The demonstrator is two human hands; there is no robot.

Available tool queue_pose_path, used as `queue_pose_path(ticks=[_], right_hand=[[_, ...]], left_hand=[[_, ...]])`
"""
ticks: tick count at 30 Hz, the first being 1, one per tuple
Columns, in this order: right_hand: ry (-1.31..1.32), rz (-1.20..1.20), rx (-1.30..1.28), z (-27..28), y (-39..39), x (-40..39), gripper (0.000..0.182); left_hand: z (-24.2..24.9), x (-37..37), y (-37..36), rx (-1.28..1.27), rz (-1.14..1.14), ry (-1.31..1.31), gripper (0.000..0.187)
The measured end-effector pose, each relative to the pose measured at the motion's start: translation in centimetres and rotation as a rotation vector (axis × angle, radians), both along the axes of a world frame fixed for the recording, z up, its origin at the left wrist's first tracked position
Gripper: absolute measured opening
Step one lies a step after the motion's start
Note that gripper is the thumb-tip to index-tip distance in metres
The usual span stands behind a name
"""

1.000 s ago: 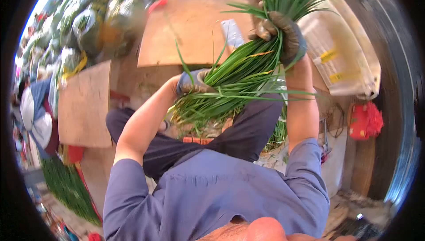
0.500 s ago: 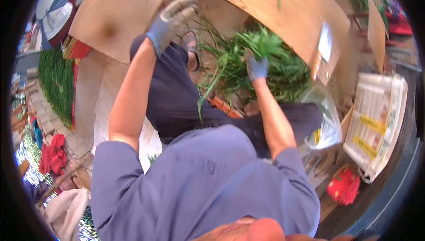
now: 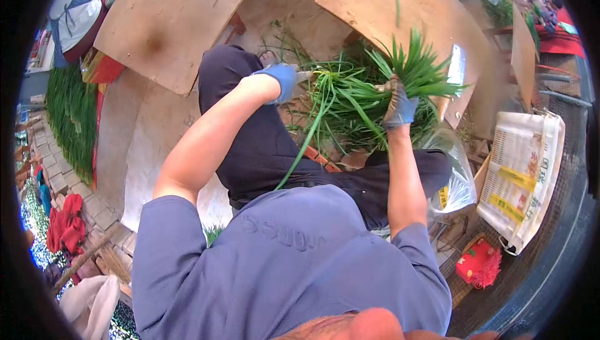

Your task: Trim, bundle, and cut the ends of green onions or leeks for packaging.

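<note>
Both of my hands wear gloves with blue backs. My right hand (image 3: 400, 104) is closed around a bunch of chives (image 3: 415, 71), long flat green leaves that fan out up and to the right. To the left, my left hand (image 3: 284, 82) reaches over my knee. Its fingers are pinched together at the pale ends of loose chives (image 3: 331, 80), though its fingertips are partly hidden. A tangled heap of green leaves (image 3: 350, 121) lies beneath both hands, in front of my lap. One long leaf hangs across my thigh.
Wooden boards (image 3: 175, 21) stand at the left and another board (image 3: 394, 9) at the upper right. A clear plastic bag (image 3: 456, 171) is by my right knee. Beyond it are a white crate (image 3: 519, 174) and a red item (image 3: 478, 262). Bundled greens (image 3: 69, 115) lie far left.
My right hand has lifted a bunch of chives out of the heap, up and to the right. My left hand, raised and spread before, has come down and right to the leaves.
</note>
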State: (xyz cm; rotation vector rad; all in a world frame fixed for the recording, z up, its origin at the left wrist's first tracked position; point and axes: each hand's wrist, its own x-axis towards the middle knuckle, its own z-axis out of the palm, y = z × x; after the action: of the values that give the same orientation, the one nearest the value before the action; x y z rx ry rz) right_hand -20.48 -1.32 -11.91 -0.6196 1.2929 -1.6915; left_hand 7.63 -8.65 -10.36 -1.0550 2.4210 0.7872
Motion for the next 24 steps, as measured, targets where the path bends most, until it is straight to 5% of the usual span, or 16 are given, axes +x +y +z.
queue_pose_path(ticks=[2, 6, 10, 13, 17, 18, 24], right_hand=[[-0.034, -0.018, -0.061, 3.0, 0.7, -0.7, 0.008], [-0.153, -0.030, -0.134, 5.6, 1.1, -2.5, 0.008], [-0.152, -0.102, -0.148, 9.3, 1.4, -1.9, 0.013], [-0.100, -0.162, -0.142, 11.7, 2.1, -1.1, 0.016], [-0.162, -0.179, -0.159, 12.7, 2.7, -0.8, 0.020], [-0.163, -0.173, -0.157, 13.0, 3.0, -0.6, 0.021], [-0.121, -0.206, -0.085, 13.3, 3.3, 0.5, 0.018]], left_hand=[[0.0, -0.9, 0.7, -0.155, -0.107, -0.080, 0.100], [2.2, -4.3, 2.8, -0.475, -0.188, 0.256, 0.118], [4.0, -8.7, 4.9, -0.681, -0.240, 0.700, 0.108], [4.3, -10.7, 7.2, -0.669, 0.157, 1.132, 0.109], [1.7, -8.8, 10.6, -0.464, 0.500, 1.169, 0.072], [2.7, -8.2, 10.9, -0.554, 0.405, 1.150, 0.049], [4.3, -10.7, 9.4, -0.435, 0.370, 1.309, 0.032]])
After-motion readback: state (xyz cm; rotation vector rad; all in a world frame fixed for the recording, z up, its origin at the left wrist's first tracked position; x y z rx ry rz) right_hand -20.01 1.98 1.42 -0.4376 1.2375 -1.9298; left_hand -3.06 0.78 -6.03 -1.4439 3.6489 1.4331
